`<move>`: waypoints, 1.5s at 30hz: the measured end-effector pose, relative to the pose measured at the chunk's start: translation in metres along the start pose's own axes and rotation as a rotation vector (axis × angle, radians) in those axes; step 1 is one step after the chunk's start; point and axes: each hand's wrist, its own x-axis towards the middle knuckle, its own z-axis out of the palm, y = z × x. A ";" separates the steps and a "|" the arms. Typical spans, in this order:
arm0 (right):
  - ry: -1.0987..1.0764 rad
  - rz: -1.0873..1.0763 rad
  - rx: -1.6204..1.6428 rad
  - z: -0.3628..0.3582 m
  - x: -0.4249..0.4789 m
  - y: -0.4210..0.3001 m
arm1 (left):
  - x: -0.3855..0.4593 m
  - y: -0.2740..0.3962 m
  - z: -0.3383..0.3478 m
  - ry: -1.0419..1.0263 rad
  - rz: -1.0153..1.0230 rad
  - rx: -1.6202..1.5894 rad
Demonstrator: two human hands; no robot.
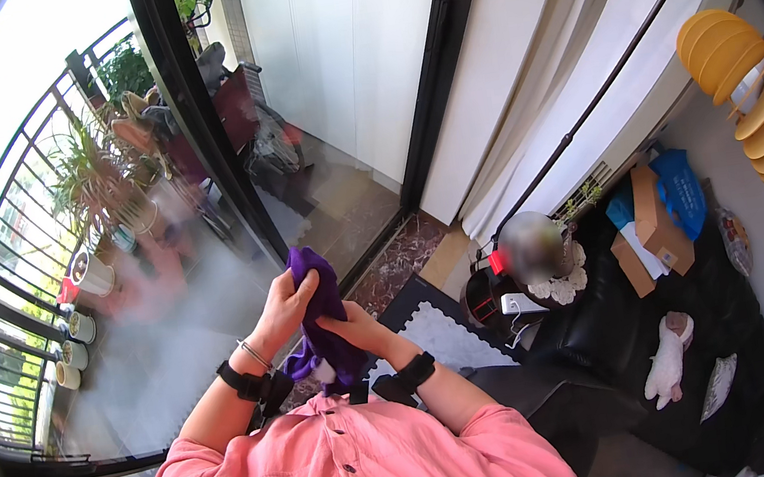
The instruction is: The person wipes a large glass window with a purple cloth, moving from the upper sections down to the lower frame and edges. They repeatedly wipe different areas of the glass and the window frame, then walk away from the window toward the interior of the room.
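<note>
Both hands hold a bunched purple cloth [326, 340] in front of my chest. My left hand [286, 305] grips its upper left part, thumb pressed on the fabric near the top. Lower down, on the right side of the cloth, my right hand [361, 328] has its thumb laid over it. The cloth's lower end hangs close to my pink shirt, with a small whitish patch near the bottom. Just beyond the hands stands a glass door panel [215, 289] with a black frame; it shows a hazy, whitish area and a pink reflection.
Past the glass are potted plants [95, 175] and a metal railing [21, 242]. To the right stand a small round table with a power strip [522, 303], a black leather sofa [583, 335] bearing cardboard boxes [659, 224] and a plush toy [670, 363], and a lamp with yellow shades [723, 52].
</note>
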 end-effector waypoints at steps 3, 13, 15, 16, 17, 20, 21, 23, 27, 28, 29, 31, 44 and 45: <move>0.196 -0.071 -0.111 -0.022 0.016 -0.011 | 0.030 -0.008 -0.019 0.086 0.083 0.278; 0.692 -0.407 -0.271 -0.073 0.090 -0.042 | 0.089 0.093 -0.050 0.759 0.763 1.268; 0.685 -0.291 -0.266 -0.069 0.111 -0.040 | 0.103 0.085 -0.056 0.802 0.720 1.389; 0.597 -0.352 -0.237 -0.074 0.127 -0.031 | 0.106 0.083 -0.055 0.799 0.661 1.418; 0.579 -0.352 -0.259 -0.075 0.140 -0.026 | 0.109 0.080 -0.056 0.815 0.668 1.456; 0.472 -0.365 -0.276 -0.071 0.180 -0.025 | 0.117 0.072 -0.060 0.878 0.642 1.592; 0.432 -0.379 -0.300 -0.068 0.190 -0.031 | 0.120 0.069 -0.061 0.908 0.635 1.630; 0.385 -0.376 -0.269 -0.060 0.200 -0.045 | 0.126 0.066 -0.062 0.961 0.619 1.704; 0.345 -0.349 -0.220 -0.060 0.213 -0.041 | 0.134 0.059 -0.059 1.054 0.577 1.705; 0.344 -0.329 -0.212 -0.058 0.211 -0.046 | 0.135 0.062 -0.056 1.067 0.563 1.719; 0.346 -0.310 -0.205 -0.059 0.210 -0.047 | 0.137 0.061 -0.057 1.079 0.569 1.705; 0.447 -0.362 -0.246 -0.068 0.221 -0.046 | 0.139 0.064 -0.054 1.090 0.593 1.697; 0.628 -0.378 -0.534 -0.100 0.237 -0.036 | 0.145 0.059 -0.060 1.224 0.550 1.960; 0.622 -0.375 -0.565 -0.096 0.237 -0.030 | 0.153 0.059 -0.056 1.247 0.602 1.949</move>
